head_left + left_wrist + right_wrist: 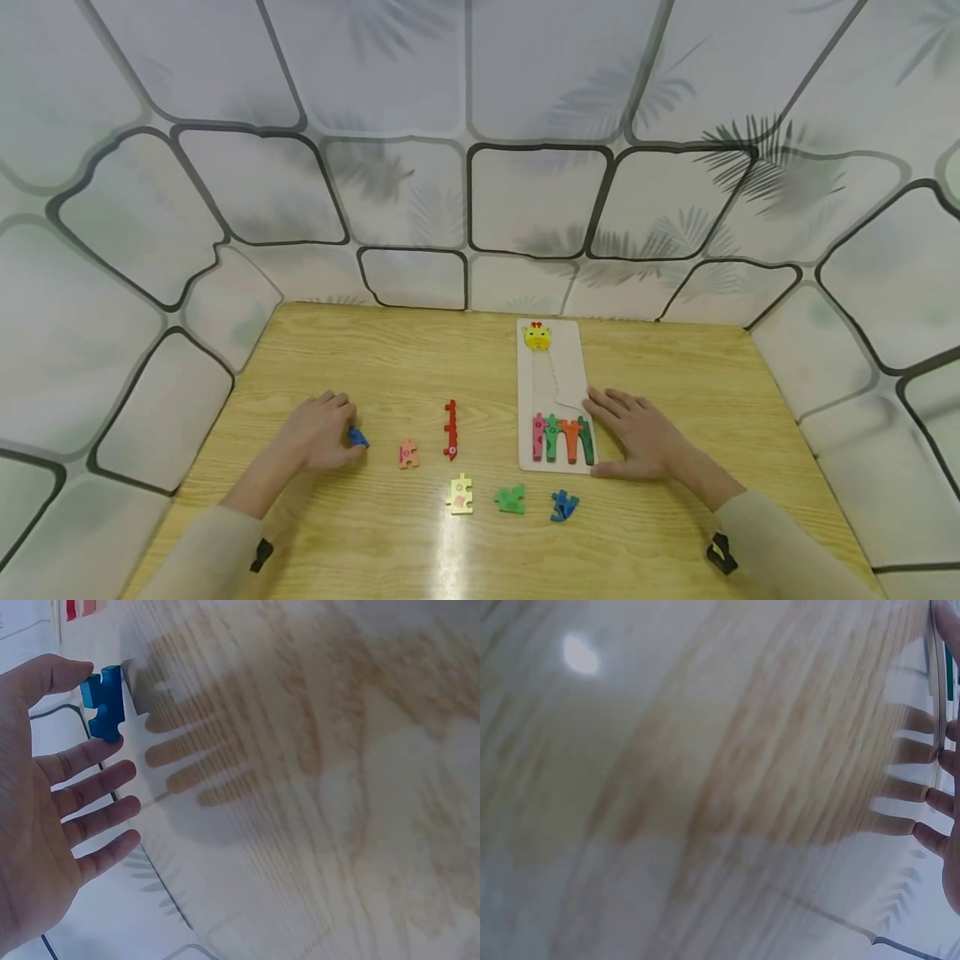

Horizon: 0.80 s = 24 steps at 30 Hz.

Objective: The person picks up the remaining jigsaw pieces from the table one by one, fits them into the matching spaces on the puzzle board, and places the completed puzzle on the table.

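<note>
Between thumb and index finger, my left hand [324, 431] pinches a blue puzzle piece [106, 703] at the left of the table; the other fingers are spread. My right hand [632, 433] lies with straight fingers against the right edge of the white puzzle board [551, 379]. A yellow giraffe head [537, 337] sits at the board's top. Along its bottom stand pink [537, 437], green [552, 437], orange [572, 442] and dark green [587, 440] leg pieces.
Loose on the wooden table [360, 350] lie a pink piece [408, 454], a long red piece [451, 430], a yellow piece [461, 495], a green piece [511, 499] and another blue piece [564, 506]. Patterned walls [412, 200] enclose the table's back and sides.
</note>
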Each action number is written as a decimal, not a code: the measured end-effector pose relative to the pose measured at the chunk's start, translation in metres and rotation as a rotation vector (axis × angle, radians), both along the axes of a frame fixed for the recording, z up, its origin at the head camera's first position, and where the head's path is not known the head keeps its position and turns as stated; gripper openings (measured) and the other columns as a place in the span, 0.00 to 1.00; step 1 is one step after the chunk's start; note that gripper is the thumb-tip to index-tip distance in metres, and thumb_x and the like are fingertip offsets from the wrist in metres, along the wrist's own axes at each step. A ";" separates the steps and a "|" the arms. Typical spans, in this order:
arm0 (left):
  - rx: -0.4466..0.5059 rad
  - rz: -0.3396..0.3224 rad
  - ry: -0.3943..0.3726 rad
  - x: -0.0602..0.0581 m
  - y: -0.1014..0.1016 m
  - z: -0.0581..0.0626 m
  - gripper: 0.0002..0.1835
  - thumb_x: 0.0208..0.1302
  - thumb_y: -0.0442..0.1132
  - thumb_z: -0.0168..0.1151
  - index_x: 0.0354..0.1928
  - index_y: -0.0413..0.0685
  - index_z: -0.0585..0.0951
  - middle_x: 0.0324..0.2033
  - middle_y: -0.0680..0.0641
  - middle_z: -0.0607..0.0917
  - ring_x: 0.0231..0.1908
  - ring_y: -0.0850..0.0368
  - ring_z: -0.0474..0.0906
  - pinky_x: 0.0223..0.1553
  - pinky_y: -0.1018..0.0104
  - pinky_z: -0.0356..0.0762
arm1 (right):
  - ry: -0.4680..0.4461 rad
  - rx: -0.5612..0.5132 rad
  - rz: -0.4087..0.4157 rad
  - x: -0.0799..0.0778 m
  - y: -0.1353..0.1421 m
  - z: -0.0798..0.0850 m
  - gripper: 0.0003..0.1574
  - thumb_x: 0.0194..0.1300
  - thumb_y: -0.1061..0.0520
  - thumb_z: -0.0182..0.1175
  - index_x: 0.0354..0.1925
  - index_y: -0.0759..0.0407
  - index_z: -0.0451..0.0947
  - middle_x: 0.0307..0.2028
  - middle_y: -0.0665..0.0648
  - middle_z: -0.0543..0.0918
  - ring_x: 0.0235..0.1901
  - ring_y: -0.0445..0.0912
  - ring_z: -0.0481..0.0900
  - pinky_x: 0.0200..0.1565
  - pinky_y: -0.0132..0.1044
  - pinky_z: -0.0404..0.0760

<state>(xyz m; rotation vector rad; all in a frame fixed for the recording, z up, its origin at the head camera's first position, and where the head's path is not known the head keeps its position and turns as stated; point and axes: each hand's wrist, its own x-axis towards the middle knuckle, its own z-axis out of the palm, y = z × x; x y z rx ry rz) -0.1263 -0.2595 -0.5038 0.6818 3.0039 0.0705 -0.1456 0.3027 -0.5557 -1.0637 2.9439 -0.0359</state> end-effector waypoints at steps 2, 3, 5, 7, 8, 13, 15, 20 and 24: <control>-0.014 -0.004 -0.011 -0.002 0.001 0.000 0.19 0.58 0.59 0.70 0.35 0.52 0.81 0.37 0.49 0.82 0.40 0.49 0.77 0.43 0.47 0.82 | 0.007 -0.005 0.004 0.000 0.000 -0.001 0.70 0.58 0.13 0.58 0.82 0.52 0.59 0.82 0.58 0.63 0.77 0.63 0.67 0.69 0.66 0.73; -0.020 -0.006 -0.013 -0.003 0.002 0.000 0.19 0.58 0.59 0.70 0.35 0.51 0.81 0.37 0.49 0.82 0.40 0.49 0.77 0.44 0.47 0.82 | 0.009 -0.009 0.006 0.000 0.000 -0.001 0.70 0.58 0.13 0.58 0.82 0.52 0.60 0.82 0.58 0.63 0.77 0.63 0.67 0.69 0.66 0.73; -0.026 -0.004 -0.026 -0.005 0.004 0.000 0.19 0.58 0.59 0.70 0.36 0.51 0.82 0.37 0.49 0.82 0.41 0.48 0.77 0.45 0.46 0.82 | 0.003 -0.018 0.003 0.001 -0.001 0.000 0.70 0.57 0.13 0.59 0.82 0.52 0.60 0.82 0.57 0.62 0.77 0.63 0.66 0.69 0.66 0.72; -0.031 -0.005 -0.033 -0.007 0.006 0.001 0.19 0.58 0.59 0.70 0.36 0.51 0.81 0.37 0.49 0.82 0.41 0.48 0.78 0.46 0.45 0.83 | -0.005 -0.020 -0.002 0.001 -0.001 0.000 0.70 0.57 0.13 0.59 0.82 0.51 0.59 0.83 0.57 0.62 0.78 0.63 0.66 0.70 0.66 0.72; -0.029 -0.006 -0.035 -0.008 0.007 0.001 0.19 0.58 0.59 0.70 0.36 0.51 0.81 0.37 0.49 0.82 0.41 0.48 0.78 0.46 0.45 0.83 | -0.009 -0.016 -0.004 0.002 -0.002 0.001 0.70 0.58 0.13 0.59 0.82 0.51 0.59 0.83 0.57 0.61 0.78 0.63 0.66 0.70 0.66 0.72; -0.021 -0.018 -0.037 -0.012 0.012 0.003 0.19 0.59 0.59 0.70 0.35 0.53 0.82 0.35 0.50 0.80 0.38 0.50 0.76 0.45 0.45 0.82 | -0.022 -0.005 -0.011 0.002 -0.003 0.003 0.70 0.58 0.13 0.58 0.83 0.51 0.58 0.83 0.57 0.61 0.78 0.62 0.65 0.71 0.66 0.71; -0.017 -0.021 -0.038 -0.014 0.013 0.002 0.18 0.59 0.59 0.70 0.36 0.53 0.82 0.35 0.51 0.81 0.38 0.51 0.76 0.45 0.45 0.82 | -0.021 -0.006 -0.011 0.002 -0.002 0.002 0.70 0.58 0.13 0.58 0.83 0.51 0.59 0.83 0.57 0.61 0.78 0.63 0.65 0.71 0.66 0.71; -0.014 -0.031 -0.041 -0.016 0.016 0.002 0.19 0.60 0.59 0.71 0.38 0.52 0.84 0.36 0.50 0.82 0.39 0.51 0.76 0.46 0.45 0.82 | -0.023 -0.012 -0.011 0.003 -0.002 0.003 0.70 0.58 0.13 0.59 0.83 0.51 0.58 0.83 0.57 0.61 0.78 0.63 0.65 0.71 0.67 0.71; -0.019 -0.042 -0.031 -0.016 0.018 0.002 0.19 0.60 0.59 0.72 0.38 0.51 0.84 0.36 0.50 0.81 0.39 0.51 0.76 0.46 0.45 0.82 | -0.027 -0.011 -0.014 0.003 -0.002 0.003 0.70 0.58 0.13 0.58 0.83 0.51 0.58 0.83 0.56 0.61 0.78 0.63 0.65 0.71 0.67 0.71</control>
